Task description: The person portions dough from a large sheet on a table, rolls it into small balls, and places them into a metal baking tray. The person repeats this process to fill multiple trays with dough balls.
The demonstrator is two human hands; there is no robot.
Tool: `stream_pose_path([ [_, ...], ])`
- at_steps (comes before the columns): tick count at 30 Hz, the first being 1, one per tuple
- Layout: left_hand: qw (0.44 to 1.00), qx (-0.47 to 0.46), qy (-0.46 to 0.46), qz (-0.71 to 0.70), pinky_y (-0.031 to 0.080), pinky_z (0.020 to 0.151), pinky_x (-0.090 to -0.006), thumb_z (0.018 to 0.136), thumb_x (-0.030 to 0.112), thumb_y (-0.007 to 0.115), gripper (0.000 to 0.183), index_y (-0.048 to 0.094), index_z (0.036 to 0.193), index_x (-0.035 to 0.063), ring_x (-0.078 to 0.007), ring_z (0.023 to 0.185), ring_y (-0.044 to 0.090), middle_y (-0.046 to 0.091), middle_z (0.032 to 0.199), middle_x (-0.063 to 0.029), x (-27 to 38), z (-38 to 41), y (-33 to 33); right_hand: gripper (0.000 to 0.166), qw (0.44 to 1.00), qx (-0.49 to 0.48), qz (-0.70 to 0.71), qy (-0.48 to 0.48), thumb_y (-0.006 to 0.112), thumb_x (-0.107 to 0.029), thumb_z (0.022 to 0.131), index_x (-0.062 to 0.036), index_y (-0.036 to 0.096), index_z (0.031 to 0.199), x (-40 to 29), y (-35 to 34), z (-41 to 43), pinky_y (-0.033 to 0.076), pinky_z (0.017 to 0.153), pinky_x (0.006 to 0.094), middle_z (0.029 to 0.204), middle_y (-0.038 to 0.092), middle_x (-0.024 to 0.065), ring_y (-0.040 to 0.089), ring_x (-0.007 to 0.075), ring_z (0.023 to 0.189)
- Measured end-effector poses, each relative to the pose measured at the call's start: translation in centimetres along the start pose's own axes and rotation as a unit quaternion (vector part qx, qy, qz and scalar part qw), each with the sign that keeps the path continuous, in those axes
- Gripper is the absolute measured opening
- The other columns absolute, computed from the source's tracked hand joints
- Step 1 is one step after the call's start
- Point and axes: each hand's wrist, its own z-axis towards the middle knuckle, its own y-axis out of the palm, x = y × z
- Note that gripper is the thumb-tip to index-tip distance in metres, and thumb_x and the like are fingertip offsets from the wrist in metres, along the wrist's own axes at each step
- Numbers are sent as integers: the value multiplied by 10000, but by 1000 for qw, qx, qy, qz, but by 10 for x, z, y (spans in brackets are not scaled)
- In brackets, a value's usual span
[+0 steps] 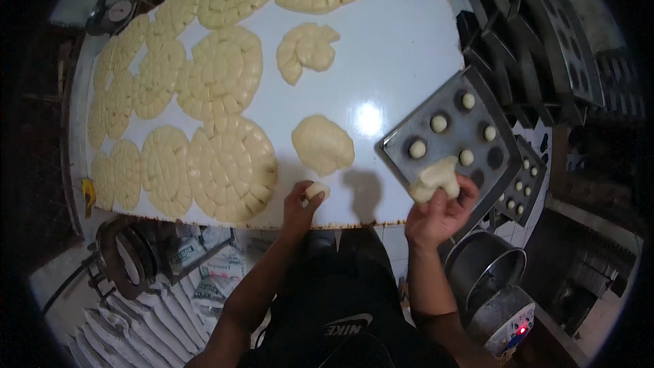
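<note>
Near the front edge of the white table (398,36), my left hand (302,207) grips a small dough piece (318,190) between thumb and fingers. My right hand (443,209) holds a larger, irregular lump of dough (434,179) over the near corner of a dark metal baking tray (403,130). Small round dough balls (438,123) sit spaced out on that tray. A flat dough round (323,144) lies just beyond my left hand, and a torn, curled dough piece (309,51) farther back. Large scored dough discs (232,168) cover the table's left part.
Stacked metal pans (511,46) stand at the right, beyond the tray. A second tray with dough balls (531,184) is lower right. A large metal bowl (485,260) stands near my right arm. A dial scale (119,11) is at the far left, sacks (138,322) lower left.
</note>
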Motion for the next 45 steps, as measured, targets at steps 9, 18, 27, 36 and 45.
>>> stream_pose_path([
  [9, 810, 191, 309, 460, 433, 1071, -548, 821, 298, 920, 642, 613, 1306, 8, -406, 1206, 540, 590, 1270, -201, -73, -2, -6, 422, 845, -237, -477, -54, 805, -254, 944, 1, 642, 1238, 150, -136, -111, 458, 980, 521, 1144, 633, 196, 591, 392, 1108],
  [18, 810, 76, 353, 463, 461, 992, -553, 845, 110, 800, 247, 701, 1068, 71, -400, 1123, 577, 634, 1114, -161, -104, -11, -30, 227, 803, -419, -411, -104, 820, -122, 883, -95, 702, 1076, 170, -137, -112, 463, 1003, 512, 1115, 665, 128, 602, 364, 1129],
  [27, 800, 43, 401, 445, 468, 958, -567, 873, 188, 797, 258, 687, 1062, 52, -412, 1091, 618, 678, 1105, -160, -92, 3, -31, 249, 811, -400, -401, -145, 846, -162, 889, -84, 702, 1076, 172, -134, -130, 464, 951, 527, 1086, 643, 127, 599, 370, 1053],
  [36, 841, -37, 383, 381, 475, 932, -562, 856, 166, 823, 249, 694, 1054, 87, -401, 1030, 637, 685, 1051, -150, -95, 12, -50, 287, 815, -380, -417, -130, 878, -93, 841, -81, 692, 1059, 175, -128, -134, 474, 981, 503, 1056, 669, 117, 633, 328, 1085],
  [45, 800, 40, 422, 424, 488, 951, -526, 864, 90, 789, 253, 679, 1090, 61, -401, 1058, 615, 661, 1083, -150, -82, 24, -38, 202, 843, -380, -361, -121, 832, -39, 855, -69, 673, 975, 181, -120, -122, 476, 917, 515, 992, 670, 140, 632, 356, 1011],
])
